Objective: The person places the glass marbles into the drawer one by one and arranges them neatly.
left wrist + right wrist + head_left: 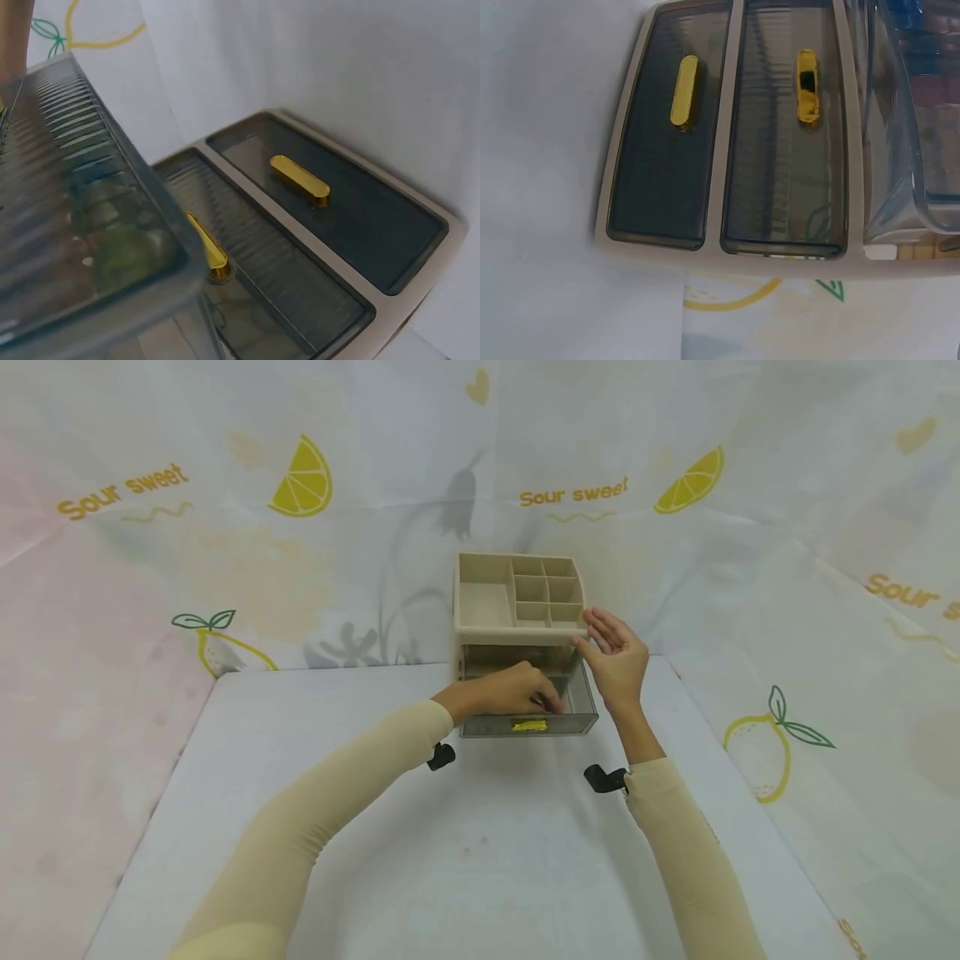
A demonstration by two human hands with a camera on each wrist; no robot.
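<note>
A cream desktop organizer [486, 633] stands at the back of the table, its smoky clear top drawer [480, 727] pulled out. My left hand [517, 687] reaches over the drawer front with fingers bent down inside; I cannot tell whether they hold anything. Through the clear wall in the left wrist view, blurred greenish contents [124, 251] show. My right hand [618, 664] is at the organizer's upper right front corner, fingers extended along the side and thumb by the front edge. Neither hand shows in its own wrist view.
Below the pulled-out drawer, a middle drawer [780, 180] and a bottom drawer [656, 172] are closed, each with a gold handle. Divided compartments [531, 588] form the organizer's top. Behind the white table [480, 877] hangs a lemon-print cloth [360, 435].
</note>
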